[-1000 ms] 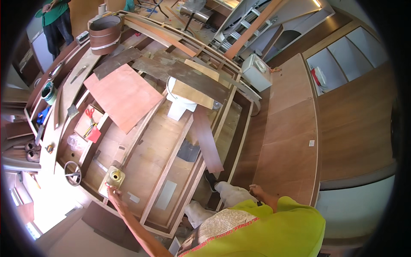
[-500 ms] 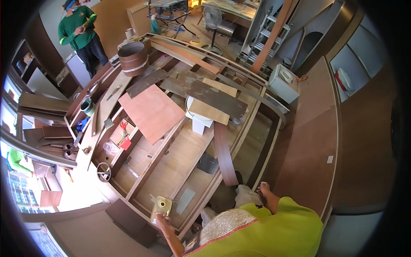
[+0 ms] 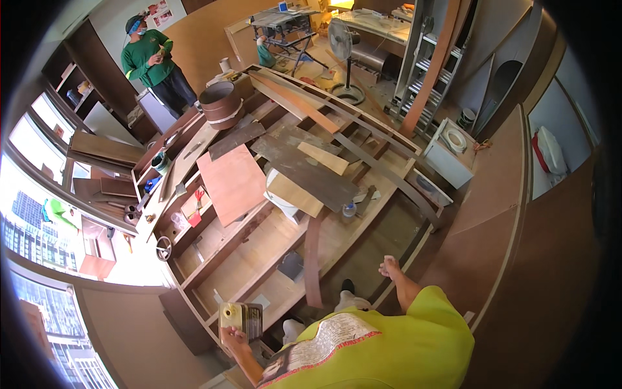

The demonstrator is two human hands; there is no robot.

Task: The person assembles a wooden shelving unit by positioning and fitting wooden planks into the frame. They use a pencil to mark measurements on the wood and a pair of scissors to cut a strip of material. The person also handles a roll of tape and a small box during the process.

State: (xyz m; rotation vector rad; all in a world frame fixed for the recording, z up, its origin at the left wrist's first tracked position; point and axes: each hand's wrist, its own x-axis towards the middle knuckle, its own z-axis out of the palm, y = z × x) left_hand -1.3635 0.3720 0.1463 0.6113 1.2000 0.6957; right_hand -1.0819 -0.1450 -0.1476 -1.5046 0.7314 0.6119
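My left hand (image 3: 233, 336) grips a rectangular metal can (image 3: 249, 322) with a gold top and a spout, held at the near edge of a wooden frame (image 3: 227, 252). Out to the right, my right hand (image 3: 389, 266) hangs in the air with its fingers curled in, and no object shows in it. Between my hands, a long strip of brown laminate (image 3: 311, 262) trails down over the frame. A white bucket (image 3: 283, 201) stands under several loose boards, and a pinkish square panel (image 3: 232, 183) lies beside it.
A person in green (image 3: 148, 58) stands at the far left. A rolled brown sheet (image 3: 221, 102) sits on the frame's far corner. Behind it are a pedestal fan (image 3: 343, 39) and a ladder (image 3: 431, 71). A white box (image 3: 451, 154) and a tall brown panel (image 3: 476, 194) line the right.
My view has shifted as I move along the frame. The can has come nearer to me in my left hand and turned to show its side. My right hand has swung forward.
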